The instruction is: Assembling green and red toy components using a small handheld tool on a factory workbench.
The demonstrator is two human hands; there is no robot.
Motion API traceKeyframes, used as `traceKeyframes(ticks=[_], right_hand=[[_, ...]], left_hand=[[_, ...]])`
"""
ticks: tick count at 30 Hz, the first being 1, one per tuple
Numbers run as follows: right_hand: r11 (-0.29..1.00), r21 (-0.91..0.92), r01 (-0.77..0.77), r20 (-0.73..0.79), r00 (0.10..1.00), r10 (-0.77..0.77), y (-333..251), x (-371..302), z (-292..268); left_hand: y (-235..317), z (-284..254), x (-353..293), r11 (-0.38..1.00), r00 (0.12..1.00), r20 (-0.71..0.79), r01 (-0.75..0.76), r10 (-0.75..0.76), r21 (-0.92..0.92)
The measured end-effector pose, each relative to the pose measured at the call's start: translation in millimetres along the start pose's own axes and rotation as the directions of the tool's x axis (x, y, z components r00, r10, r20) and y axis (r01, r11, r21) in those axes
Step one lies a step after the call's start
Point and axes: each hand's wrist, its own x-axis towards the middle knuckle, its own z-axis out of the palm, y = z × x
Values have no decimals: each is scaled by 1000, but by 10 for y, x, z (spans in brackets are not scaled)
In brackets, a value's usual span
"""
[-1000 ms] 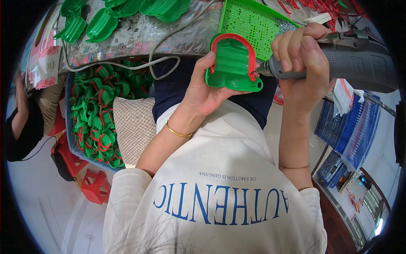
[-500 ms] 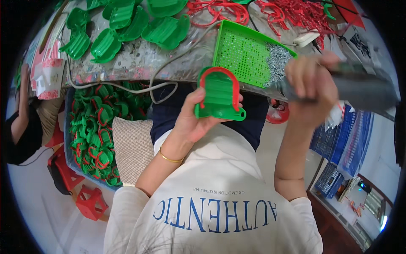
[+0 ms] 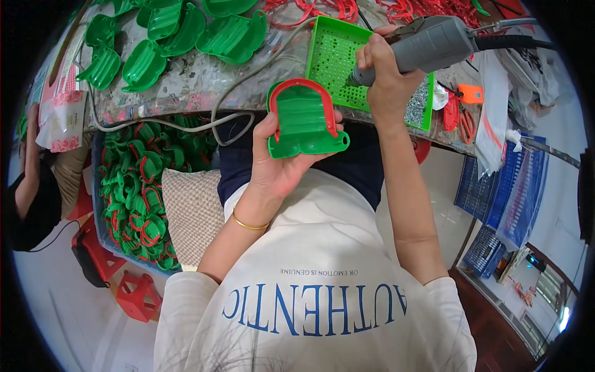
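Note:
Held from below in my left hand (image 3: pixel 276 164) is a green plastic shell (image 3: pixel 300 118) with ridges inside and a small holed tab at its corner. A red U-shaped plastic piece (image 3: pixel 303 83) lies along the shell's rim. My right hand (image 3: pixel 393 84) is wrapped round a grey electric screwdriver (image 3: pixel 427 46), its cable running off to the right. The tool's tip points down left over a bright green perforated tray (image 3: pixel 341 46), apart from the shell. Small silvery screws (image 3: pixel 416 106) are heaped at the tray's right end, partly hidden by my right hand.
More green shells (image 3: pixel 176 28) and red U-shaped pieces (image 3: pixel 310 9) cover the table's far side. A blue bin (image 3: pixel 105 229) of joined green-and-red pieces stands left of my lap. Pliers (image 3: pixel 467 126) lie right of the tray. Another person's arm (image 3: pixel 30 161) shows at the far left.
My right hand has brought the screwdriver leftward, from the tray's right side to above the tray. The left hand, holding the shell, has shifted slightly left and away from me.

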Motion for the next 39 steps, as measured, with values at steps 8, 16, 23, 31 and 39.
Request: traceKeyframes(ticks=[8, 16, 23, 31, 39], right_hand=[[995, 97, -6, -21, 1000, 8, 96, 1, -9], [990, 113, 85, -38, 996, -81, -153, 38, 19], [918, 352, -183, 263, 961, 91, -903, -31, 275], [925, 289, -247, 377, 917, 127, -902, -299, 563], [946, 263, -190, 327, 940, 98, -847, -326, 599]], left_hand=[[21, -22, -11, 1000, 1000, -23, -14, 14, 7], [19, -29, -9, 998, 1000, -7, -18, 19, 64], [-46, -43, 4, 994, 990, 98, 104, -101, -22], [-71, -57, -13, 991, 990, 70, 127, -125, -29], [-74, -20, -12, 992, 991, 58, 121, -122, 22]])
